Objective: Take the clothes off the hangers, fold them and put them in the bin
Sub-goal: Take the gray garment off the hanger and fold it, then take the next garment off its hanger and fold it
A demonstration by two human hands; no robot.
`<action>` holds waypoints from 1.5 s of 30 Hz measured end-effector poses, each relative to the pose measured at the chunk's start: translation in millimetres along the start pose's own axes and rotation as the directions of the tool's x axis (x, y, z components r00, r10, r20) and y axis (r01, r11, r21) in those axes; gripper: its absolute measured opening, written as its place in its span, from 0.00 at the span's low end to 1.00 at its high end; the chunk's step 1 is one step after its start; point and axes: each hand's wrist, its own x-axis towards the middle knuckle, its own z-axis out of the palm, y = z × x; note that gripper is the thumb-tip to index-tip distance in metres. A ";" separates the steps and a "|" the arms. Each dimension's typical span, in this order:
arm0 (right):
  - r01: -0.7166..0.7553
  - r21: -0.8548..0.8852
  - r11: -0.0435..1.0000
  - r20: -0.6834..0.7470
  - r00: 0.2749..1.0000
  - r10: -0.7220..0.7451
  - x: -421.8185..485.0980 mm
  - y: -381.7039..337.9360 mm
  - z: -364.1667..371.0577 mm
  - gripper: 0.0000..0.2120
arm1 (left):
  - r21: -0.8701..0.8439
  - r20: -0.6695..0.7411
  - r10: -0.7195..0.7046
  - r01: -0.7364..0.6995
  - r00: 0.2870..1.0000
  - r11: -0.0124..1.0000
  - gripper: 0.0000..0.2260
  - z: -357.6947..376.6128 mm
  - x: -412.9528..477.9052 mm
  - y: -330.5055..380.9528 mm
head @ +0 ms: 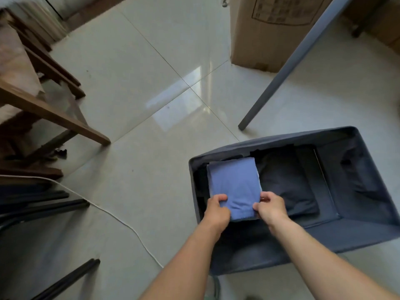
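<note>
Head view, entry by entry as we find them.

Bin point(270, 139): dark grey-blue fabric, rectangular, open at the top, standing on the tiled floor point(151, 72). We list its contents as follows.

Folded blue garment point(233, 182): a neat rectangle in the left part of the bin, lying on darker cloth whose edges show past its far side.

Folded dark garment point(285, 180): in the middle of the bin, just beside the blue one on its right. The rest of the bin floor to the right shows bare lining.

Left hand point(217, 210): grips the near left corner of the blue garment, fingers point(219, 197) curled over its edge.

Right hand point(271, 207): pinches the near right corner of the same garment, fingers bent round it.

Outside the bin we note a grey leg point(281, 76) slanting down to the floor just beyond it, a cardboard box point(259, 40) farther off, wooden furniture point(54, 118) at the left, and a white cable point(121, 217) trailing across the tiles.
</note>
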 end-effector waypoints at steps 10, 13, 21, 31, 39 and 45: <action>-0.018 -0.049 0.999 -0.025 1.000 0.017 -39.1 -19.0 -22.1 0.20 | 0.050 0.103 -0.077 0.072 0.992 0.996 0.22 -15.5 -37.2 32.5; -0.062 -0.005 0.998 0.014 0.998 0.062 -76.8 -37.0 -40.6 0.17 | -0.016 0.100 -0.119 0.121 0.988 0.992 0.19 -17.7 -76.8 55.0; -0.039 0.258 0.965 0.220 0.975 -0.019 -228.1 -128.9 -138.8 0.08 | -0.404 0.158 -0.006 0.070 0.987 0.912 0.09 -40.8 -239.5 167.5; 0.190 0.453 0.871 0.167 0.942 -0.292 -405.8 -189.4 -286.6 0.08 | -0.457 0.279 0.299 -0.148 0.912 0.877 0.09 -44.2 -450.0 274.0; 0.347 0.607 0.715 -0.104 0.927 -0.362 -521.1 -212.4 -392.5 0.07 | -0.476 0.417 0.464 -0.247 0.781 0.844 0.08 -19.6 -585.1 335.5; 0.516 0.576 0.634 -0.349 0.857 -0.379 -594.7 -197.0 -453.4 0.08 | -0.415 0.557 0.571 -0.393 0.604 0.821 0.09 4.1 -667.2 357.7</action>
